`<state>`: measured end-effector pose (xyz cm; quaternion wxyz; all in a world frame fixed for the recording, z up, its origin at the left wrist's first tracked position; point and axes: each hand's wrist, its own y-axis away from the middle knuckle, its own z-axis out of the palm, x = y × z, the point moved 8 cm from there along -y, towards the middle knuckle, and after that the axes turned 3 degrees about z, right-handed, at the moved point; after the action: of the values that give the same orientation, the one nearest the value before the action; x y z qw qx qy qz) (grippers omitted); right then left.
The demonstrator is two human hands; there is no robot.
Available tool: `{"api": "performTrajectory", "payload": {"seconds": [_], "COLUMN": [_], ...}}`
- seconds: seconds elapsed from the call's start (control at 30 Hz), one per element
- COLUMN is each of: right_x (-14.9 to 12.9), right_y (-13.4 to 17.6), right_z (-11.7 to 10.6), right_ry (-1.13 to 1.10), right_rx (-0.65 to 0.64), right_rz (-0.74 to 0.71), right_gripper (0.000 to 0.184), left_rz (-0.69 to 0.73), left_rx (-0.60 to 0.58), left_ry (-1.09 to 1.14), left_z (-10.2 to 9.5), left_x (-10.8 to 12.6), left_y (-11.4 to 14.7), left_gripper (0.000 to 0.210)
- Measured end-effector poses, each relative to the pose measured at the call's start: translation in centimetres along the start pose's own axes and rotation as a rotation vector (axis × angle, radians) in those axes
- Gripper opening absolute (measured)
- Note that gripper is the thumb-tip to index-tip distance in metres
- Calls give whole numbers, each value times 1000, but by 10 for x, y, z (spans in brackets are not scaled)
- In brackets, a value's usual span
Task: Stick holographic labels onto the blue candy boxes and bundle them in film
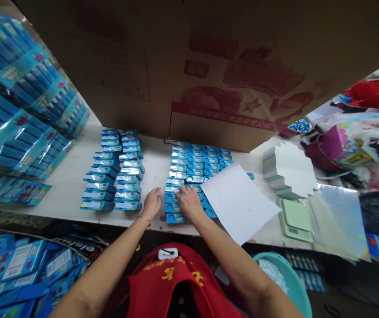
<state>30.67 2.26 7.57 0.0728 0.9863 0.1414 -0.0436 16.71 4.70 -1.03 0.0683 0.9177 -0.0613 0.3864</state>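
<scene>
"Which step is this?"
"Handling, I'd judge: the left hand (pixel 151 204) is loosely open beside the small glossy blue rectangular boxes (pixel 194 167) on the white counter (pixel 155 170); the right hand (pixel 189 202) touches them, whether gripping I can't tell."
"Next move?"
"Probably light fingertips, nothing jostled."
</scene>
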Motion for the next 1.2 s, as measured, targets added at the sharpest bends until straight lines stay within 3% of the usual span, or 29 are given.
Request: {"api": "performTrajectory", "payload": {"seconds": [0.07, 0.13, 0.17, 0.23, 0.33, 0.4, 0.5, 0.57, 0.6, 0.7, 0.87, 1.03, 1.13, 1.2], "right_x": [23, 64, 87, 129, 171, 184, 186, 181, 180, 189, 234, 241, 246, 248], "right_y": [8, 15, 17, 14, 14, 31, 76, 101, 108, 112, 82, 63, 72, 81], "right_z": [-38, -79, -93, -103, -83, -71, -64, -56, -51, -46, -74, -56, -46, -51], "right_ry": [-22, 21, 66, 160, 238, 241, 179, 111, 74, -63, -71, 29, 5, -32], "right_rx": [168, 381, 447, 446, 306, 340, 545, 564, 523, 366, 377, 269, 317, 349], "right_rz": [-11, 63, 103, 118, 8, -66, -165, -259, -298, -301, -31, -182, -235, -235], "right_gripper": [38, 41, 42, 41, 25, 21, 22, 24, 26, 32, 37, 34, 30, 25], "left_rz": [-7, 43, 70, 80, 23, -25, -136, -199, -209, -139, -7, -102, -151, -161], "left_rx": [139, 216, 216, 167, 35, -77, -431, -683, -748, -738, -696, -676, -687, -642], "left_ry": [23, 102, 157, 281, 434, 476, 567, 654, 694, 758, 799, 859, 892, 859], "left_z": [-19, -28, -26, -14, 18, 42, 90, 118, 127, 139, 147, 149, 153, 157], "left_x": [16, 47, 65, 100, 142, 163, 187, 203, 211, 229, 250, 251, 248, 240], "left_y": [0, -1, -4, -13, -38, -55, -69, -64, -61, -58, -49, -42, -36, -39], "left_gripper": [38, 35, 35, 36, 40, 43, 45, 45, 45, 43, 43, 49, 52, 51]}}
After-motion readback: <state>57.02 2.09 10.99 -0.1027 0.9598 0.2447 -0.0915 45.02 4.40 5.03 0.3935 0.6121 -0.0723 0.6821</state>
